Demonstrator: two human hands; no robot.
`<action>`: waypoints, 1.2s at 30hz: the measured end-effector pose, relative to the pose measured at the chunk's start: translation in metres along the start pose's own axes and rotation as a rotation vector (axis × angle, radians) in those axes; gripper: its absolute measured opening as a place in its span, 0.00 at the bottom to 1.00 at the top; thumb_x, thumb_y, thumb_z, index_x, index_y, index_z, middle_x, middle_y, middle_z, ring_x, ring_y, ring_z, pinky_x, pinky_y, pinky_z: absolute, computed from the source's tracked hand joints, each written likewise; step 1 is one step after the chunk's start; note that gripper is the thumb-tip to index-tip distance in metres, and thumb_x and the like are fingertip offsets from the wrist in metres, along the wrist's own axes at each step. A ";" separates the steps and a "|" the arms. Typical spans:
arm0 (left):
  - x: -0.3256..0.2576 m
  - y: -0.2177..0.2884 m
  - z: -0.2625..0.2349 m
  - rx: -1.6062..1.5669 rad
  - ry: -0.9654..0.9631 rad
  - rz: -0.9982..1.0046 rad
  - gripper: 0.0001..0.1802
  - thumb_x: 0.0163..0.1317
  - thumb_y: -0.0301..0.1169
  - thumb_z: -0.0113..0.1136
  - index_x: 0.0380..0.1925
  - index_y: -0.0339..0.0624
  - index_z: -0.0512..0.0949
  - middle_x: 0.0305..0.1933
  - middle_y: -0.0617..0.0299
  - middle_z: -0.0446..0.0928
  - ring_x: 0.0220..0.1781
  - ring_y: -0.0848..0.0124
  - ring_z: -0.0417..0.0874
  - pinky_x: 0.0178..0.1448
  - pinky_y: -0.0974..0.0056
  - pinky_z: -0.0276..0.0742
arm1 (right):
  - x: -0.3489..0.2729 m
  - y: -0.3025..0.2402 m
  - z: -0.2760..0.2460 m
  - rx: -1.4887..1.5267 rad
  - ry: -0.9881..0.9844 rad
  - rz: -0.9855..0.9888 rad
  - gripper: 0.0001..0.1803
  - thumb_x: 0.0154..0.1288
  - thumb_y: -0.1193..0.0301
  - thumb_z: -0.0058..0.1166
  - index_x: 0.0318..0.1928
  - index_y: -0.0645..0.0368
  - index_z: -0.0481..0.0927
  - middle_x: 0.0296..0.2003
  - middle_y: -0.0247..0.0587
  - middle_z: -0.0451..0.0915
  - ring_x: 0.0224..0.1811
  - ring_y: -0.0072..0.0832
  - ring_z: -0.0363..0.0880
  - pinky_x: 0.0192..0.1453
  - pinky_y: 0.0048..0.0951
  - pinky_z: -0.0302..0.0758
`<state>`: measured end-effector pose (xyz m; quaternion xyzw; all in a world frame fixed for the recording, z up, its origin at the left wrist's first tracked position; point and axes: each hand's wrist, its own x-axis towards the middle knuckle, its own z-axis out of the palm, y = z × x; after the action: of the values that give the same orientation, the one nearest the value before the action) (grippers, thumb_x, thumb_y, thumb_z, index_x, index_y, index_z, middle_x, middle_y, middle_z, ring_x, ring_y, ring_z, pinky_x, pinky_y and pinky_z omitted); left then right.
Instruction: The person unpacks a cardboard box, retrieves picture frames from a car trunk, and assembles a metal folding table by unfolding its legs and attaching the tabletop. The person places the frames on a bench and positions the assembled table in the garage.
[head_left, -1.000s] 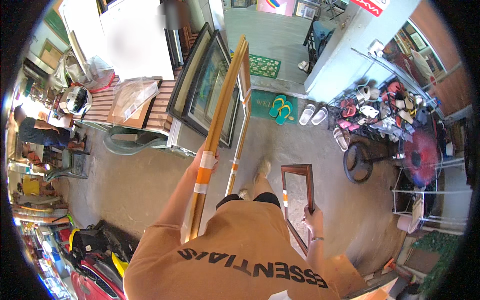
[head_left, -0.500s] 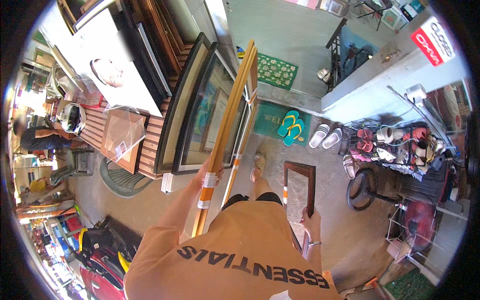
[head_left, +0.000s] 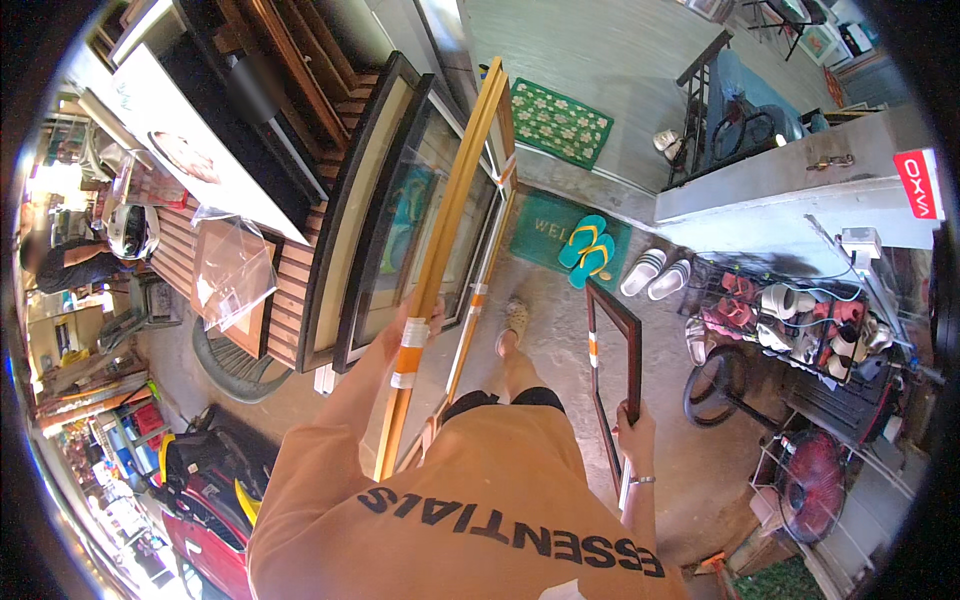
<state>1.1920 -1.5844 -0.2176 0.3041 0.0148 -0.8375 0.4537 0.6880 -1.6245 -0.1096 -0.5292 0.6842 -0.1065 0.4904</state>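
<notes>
On my left, my left hand [head_left: 420, 312] grips a tall gold picture frame [head_left: 462, 175] by its side rail. Orange-and-white tape bands wrap the rail near the fingers, and a second slim rail runs close beside it. Most of my left fingers are hidden behind the wood. Lower down on my right, my right hand [head_left: 637, 438] is closed around the edge of a smaller dark brown frame [head_left: 632, 345]. This frame hangs tilted, with the floor showing through its opening. Its lower end is partly hidden by my arm and shirt.
Large black-edged frames [head_left: 355, 220] lean on a slatted wooden bench [head_left: 295, 275] at left. Ahead lie a green doormat [head_left: 540, 232], teal flip-flops [head_left: 590, 250] and striped slides [head_left: 655, 274]. At right stand a shoe rack [head_left: 780, 310] and a red fan [head_left: 812, 485]. A motorbike [head_left: 205, 500] is at lower left.
The dark brown frame has swung slightly up and tilted differently in my right hand. The gold frame stays gripped in my left hand. The whole view has turned a little.
</notes>
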 end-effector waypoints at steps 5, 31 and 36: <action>0.012 0.009 -0.024 -0.092 0.001 -0.013 0.28 0.66 0.63 0.48 0.31 0.47 0.68 0.19 0.67 0.66 0.15 0.75 0.70 0.16 0.68 0.71 | 0.005 -0.008 -0.004 -0.051 -0.016 0.006 0.09 0.70 0.69 0.54 0.38 0.64 0.75 0.19 0.38 0.75 0.18 0.25 0.77 0.24 0.30 0.75; -0.017 0.039 -0.063 0.232 0.380 0.128 0.40 0.64 0.74 0.37 0.44 0.48 0.74 0.24 0.68 0.75 0.21 0.79 0.74 0.27 0.68 0.73 | 0.023 -0.001 0.004 0.116 -0.213 0.094 0.12 0.69 0.67 0.57 0.41 0.64 0.73 0.21 0.33 0.73 0.18 0.21 0.74 0.21 0.27 0.76; 0.000 0.046 -0.071 0.283 0.439 0.092 0.45 0.63 0.76 0.34 0.54 0.47 0.75 0.28 0.67 0.77 0.24 0.79 0.76 0.34 0.64 0.78 | 0.042 -0.026 -0.010 -0.273 -0.347 0.124 0.24 0.68 0.60 0.61 0.51 0.71 0.79 0.28 0.43 0.79 0.28 0.28 0.75 0.32 0.31 0.73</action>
<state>1.2619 -1.5901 -0.2640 0.5391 -0.0182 -0.7239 0.4302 0.6980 -1.6736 -0.1106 -0.5579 0.6289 0.1104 0.5302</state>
